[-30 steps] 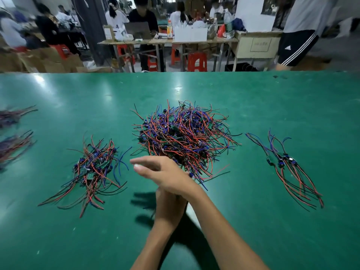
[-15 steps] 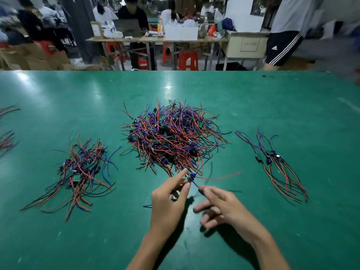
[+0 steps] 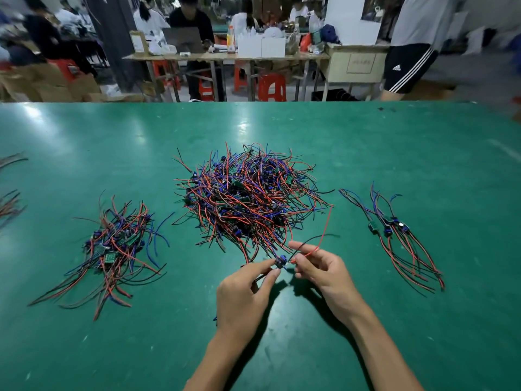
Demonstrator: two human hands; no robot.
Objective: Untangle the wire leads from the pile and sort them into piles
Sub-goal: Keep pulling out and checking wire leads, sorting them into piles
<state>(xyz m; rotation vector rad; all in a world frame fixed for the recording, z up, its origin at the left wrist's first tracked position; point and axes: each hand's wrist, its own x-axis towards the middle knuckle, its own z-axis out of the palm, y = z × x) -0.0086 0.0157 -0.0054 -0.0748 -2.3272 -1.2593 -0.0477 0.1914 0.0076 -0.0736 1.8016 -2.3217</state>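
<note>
Wire lead [image 3: 281,261] near edge of tangled pile [image 3: 248,196]: light, floppy, snag-prone. Left hand [image 3: 242,294] fingers pinch blue module; right hand [image 3: 318,266] pinches red wire. Best hold: module.

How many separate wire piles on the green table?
5: big tangled pile centre, messy pile left, neat small pile right, two partial bundles cut off at left edge. More may lie out of view.
</note>
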